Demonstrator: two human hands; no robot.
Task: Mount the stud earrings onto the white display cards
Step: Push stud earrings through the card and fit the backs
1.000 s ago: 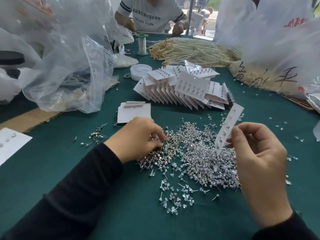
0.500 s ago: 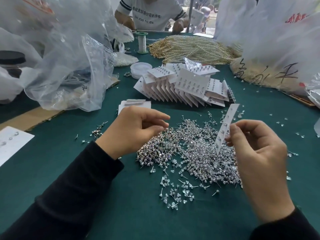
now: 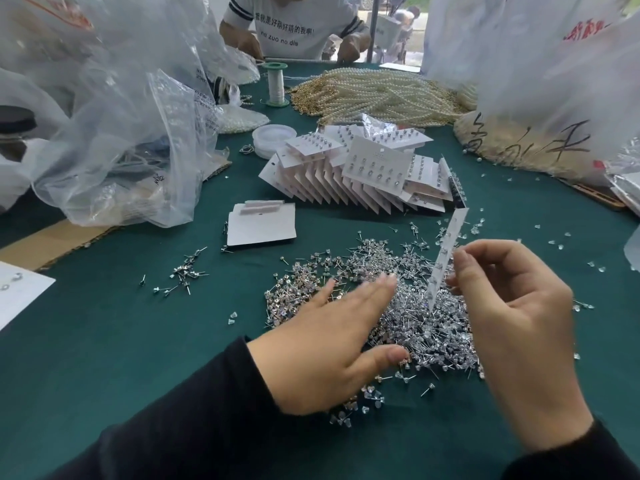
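A big heap of silver stud earrings [image 3: 426,306] lies on the green table. My left hand [image 3: 332,348] is spread flat with straight fingers over the heap's left side, slightly blurred. My right hand [image 3: 512,317] pinches a white display card [image 3: 445,258] edge-on above the heap; several studs sit in the card. A fanned pile of filled cards [image 3: 360,171] lies beyond the heap. A small stack of blank cards [image 3: 261,225] rests to its left.
Clear plastic bags [image 3: 114,133] crowd the left side, white bags [image 3: 540,81] the right. Pearl strands [image 3: 377,95], a thread spool [image 3: 275,83] and a round white container [image 3: 272,138] lie further back. Another person [image 3: 294,26] sits opposite. Loose studs [image 3: 183,275] and clear backs [image 3: 363,401] are scattered around.
My left hand went from curled with fingertips pinched above the heap to flat and spread, moving right and nearer over the studs. The right hand keeps holding the card.
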